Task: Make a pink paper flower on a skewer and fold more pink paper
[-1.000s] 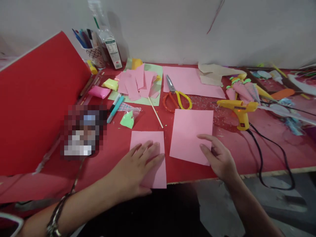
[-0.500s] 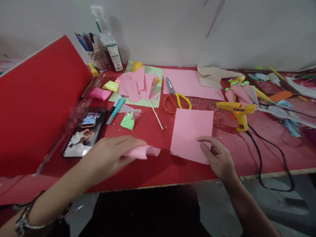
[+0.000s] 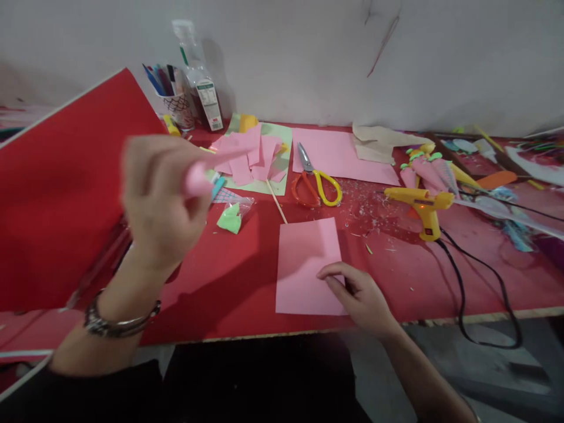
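My left hand (image 3: 161,200) is raised above the red table (image 3: 229,282), blurred by motion, its fingers closed on a curled pink paper piece (image 3: 200,176). My right hand (image 3: 359,296) lies near the table's front edge with its fingertips pressed on the right lower corner of a pink paper sheet (image 3: 306,264), which lies flat in front of me. A metal bracelet (image 3: 118,323) circles my left wrist.
Orange-and-yellow scissors (image 3: 315,179) and a wooden stick (image 3: 277,201) lie behind the sheet. A yellow glue gun (image 3: 420,205) stands at right, its black cord (image 3: 467,282) hanging over the edge. A red board (image 3: 61,194) leans at left. Pink strips (image 3: 249,153), pen cup (image 3: 176,103), bottle (image 3: 200,82) sit at the back.
My left hand has lifted the small pink paper off the table and carried it up and to the left. My right hand has dragged the larger pink sheet toward me and leftward.
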Available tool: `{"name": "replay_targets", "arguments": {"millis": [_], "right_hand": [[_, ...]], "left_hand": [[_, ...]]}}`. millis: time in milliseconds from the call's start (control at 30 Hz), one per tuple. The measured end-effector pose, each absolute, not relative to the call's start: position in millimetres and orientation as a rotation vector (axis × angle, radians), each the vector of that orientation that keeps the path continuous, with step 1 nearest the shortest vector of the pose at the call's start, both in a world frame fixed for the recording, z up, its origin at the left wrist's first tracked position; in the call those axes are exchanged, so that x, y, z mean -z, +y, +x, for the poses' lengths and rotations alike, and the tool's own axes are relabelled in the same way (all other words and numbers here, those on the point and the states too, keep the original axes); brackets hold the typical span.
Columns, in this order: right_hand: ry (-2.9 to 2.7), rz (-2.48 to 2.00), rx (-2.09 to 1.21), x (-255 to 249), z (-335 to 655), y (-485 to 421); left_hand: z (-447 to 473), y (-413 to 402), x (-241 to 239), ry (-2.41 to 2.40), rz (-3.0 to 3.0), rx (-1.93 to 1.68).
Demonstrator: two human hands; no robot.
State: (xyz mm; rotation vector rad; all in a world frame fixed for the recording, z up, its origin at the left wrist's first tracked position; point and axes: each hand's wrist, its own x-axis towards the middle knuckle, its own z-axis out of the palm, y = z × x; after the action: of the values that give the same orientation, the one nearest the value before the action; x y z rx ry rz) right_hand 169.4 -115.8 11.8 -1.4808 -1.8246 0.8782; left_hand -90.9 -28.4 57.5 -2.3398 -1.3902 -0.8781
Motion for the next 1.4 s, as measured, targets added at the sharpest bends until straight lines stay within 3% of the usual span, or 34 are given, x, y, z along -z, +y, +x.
{"name": "replay_targets", "arguments": {"millis": [300,700,1033,1400], "right_hand": [[-1.893,-1.571,-0.956,-14,167,-119],[-2.285,-1.358,-0.858,-12,175,-116],[-2.503,-1.184,-0.715,-15,155,-101],[-2.531,-1.246,-0.326,-10,167,-101]], "left_hand": [[-54,-16,-20,-0.984,-2.931,0.158],[-56,-46,-14,-1.119,-3.164,-0.035],[-69,-53,-18,-1.282,-3.167,0.016],[-69,-55,-10,-1.215,-3.139,-0.033]]}}
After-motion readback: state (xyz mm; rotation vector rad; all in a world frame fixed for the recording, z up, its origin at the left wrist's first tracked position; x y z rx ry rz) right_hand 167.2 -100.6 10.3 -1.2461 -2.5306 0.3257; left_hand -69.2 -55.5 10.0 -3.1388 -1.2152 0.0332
